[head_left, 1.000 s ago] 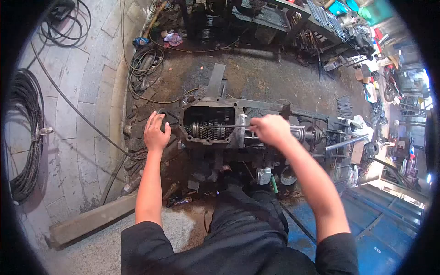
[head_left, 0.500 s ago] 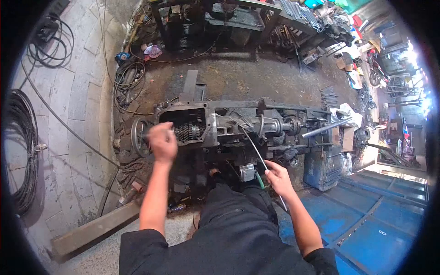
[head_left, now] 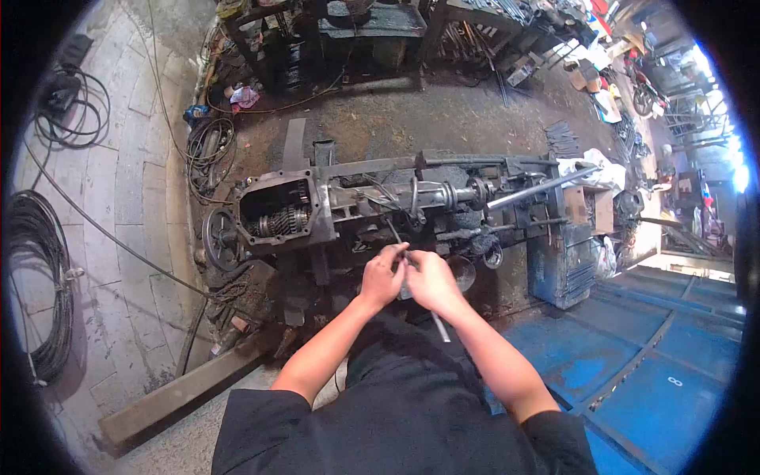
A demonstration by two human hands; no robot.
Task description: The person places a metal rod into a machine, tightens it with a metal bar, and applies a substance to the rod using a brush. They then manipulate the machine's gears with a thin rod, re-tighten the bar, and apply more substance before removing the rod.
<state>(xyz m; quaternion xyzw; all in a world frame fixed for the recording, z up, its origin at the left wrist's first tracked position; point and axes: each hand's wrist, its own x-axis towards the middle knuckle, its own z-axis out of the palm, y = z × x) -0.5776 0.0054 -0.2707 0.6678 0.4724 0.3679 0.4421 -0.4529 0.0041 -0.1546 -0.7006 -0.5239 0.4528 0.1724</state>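
In front of my body, both hands meet around a thin metal rod point(head_left: 442, 329). My right hand point(head_left: 431, 283) is closed on it, and its lower end sticks out below that wrist. My left hand point(head_left: 381, 277) has its fingers bent together at the rod's middle, touching the right fingertips; the exact grip is partly hidden. Beyond the hands lies a greasy machine with an open gear housing point(head_left: 323, 210), a row of gears point(head_left: 281, 222) inside it and a shaft section point(head_left: 431, 194) to the right. A handwheel point(head_left: 221, 237) sits at its left end.
A bright metal tube point(head_left: 542, 188) lies across the machine's right end. A blue metal box point(head_left: 560, 267) stands at right, near blue panels point(head_left: 633, 340). Coiled cable point(head_left: 43, 285) hangs at left above a long beam point(head_left: 182, 392). A workbench point(head_left: 372, 20) stands at the back.
My left hand has come from the gear housing over to my right hand at the rod. My right hand has moved left and up with the rod. The view has shifted somewhat.
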